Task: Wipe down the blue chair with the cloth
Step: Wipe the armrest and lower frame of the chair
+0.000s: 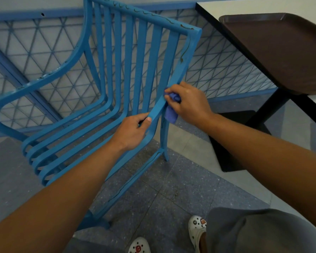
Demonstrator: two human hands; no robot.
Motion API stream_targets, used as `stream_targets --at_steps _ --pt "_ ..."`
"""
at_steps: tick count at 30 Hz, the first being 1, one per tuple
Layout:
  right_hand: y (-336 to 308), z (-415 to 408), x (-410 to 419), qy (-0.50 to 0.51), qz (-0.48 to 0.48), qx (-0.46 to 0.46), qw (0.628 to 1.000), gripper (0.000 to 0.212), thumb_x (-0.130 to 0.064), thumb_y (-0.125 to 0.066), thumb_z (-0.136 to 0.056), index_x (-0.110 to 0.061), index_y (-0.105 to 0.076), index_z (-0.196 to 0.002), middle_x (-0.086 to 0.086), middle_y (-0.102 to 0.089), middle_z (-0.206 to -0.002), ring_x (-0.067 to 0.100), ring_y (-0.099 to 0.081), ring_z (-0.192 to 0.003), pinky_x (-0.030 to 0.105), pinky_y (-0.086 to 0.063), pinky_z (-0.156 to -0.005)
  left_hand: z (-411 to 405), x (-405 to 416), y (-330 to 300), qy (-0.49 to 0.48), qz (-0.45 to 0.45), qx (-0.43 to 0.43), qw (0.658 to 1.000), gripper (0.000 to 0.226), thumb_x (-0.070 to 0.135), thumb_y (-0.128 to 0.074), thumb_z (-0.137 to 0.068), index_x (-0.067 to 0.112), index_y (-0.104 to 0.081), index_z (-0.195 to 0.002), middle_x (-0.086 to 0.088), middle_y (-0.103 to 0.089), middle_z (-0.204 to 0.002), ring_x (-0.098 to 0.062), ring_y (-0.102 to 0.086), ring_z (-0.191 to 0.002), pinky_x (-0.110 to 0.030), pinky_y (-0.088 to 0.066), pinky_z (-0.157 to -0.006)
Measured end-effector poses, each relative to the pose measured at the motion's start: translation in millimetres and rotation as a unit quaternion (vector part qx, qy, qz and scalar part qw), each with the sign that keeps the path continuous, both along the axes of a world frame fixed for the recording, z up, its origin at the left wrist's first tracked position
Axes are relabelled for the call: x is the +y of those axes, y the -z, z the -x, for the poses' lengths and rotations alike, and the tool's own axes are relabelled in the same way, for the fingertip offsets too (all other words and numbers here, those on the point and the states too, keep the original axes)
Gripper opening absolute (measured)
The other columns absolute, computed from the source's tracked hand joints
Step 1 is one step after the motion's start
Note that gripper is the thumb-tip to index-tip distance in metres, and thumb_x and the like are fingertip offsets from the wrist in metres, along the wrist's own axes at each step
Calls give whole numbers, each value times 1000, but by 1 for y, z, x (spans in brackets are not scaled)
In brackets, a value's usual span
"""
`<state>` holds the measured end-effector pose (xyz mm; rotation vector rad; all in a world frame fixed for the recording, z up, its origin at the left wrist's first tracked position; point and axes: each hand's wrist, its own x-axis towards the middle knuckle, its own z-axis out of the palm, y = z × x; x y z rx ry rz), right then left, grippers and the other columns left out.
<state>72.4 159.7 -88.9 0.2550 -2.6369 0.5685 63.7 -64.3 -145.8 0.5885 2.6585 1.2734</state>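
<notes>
Head view: your left hand is gripping the blue chair's outermost slat; your right hand is pinching the cloth there. Keep pressure even, following the slat's full curve.

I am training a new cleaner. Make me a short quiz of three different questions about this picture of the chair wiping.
1. True or false: the left hand holds the cloth.
2. Which part of the blue chair does the cloth touch?
A. the armrest
B. the outermost slat, on the table's side
C. the front leg
3. Fill in: on the table lies a dark brown ____.

Key
1. False: the right hand pinches the cloth, and the left hand grips the slat lower down.
2. B
3. tray
</notes>
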Motion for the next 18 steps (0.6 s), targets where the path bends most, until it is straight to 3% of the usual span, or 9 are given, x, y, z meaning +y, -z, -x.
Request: stream_targets --at_steps 6,12,18 --pt "-23 13 18 -36 -105 11 994 30 -47 -57 -99 -27 -70 -117 4 -66 -107 27 -66 -96 42 -53 -73 0 -1 0 -3 7 -1 1000 31 45 -44 -106 39 -65 -127 -5 -73 -91 -16 -64 -73 -28 -49 -62" --pt "-38 30 30 45 9 57 997 27 -46 -56 -97 -27 -69 -112 2 -67 -107 22 -63 -98 40 -51 -80 3 -1 3 -6 5 1 1000 32 46 -44 -106 40 -64 -130 -3 -75 -100 -11 -65 -80 -22 -50 -65" --pt "2 5 0 31 62 -6 998 23 -41 -59 -98 -27 -68 -114 -3 -67 -113 19 -64 -102 40 -53 -84 1 -1 1 1 1 -1 1000 30 44 -44 -106 38 -67 -124 -9 -71 -88 -17 -61 -70 -25 -46 -60"
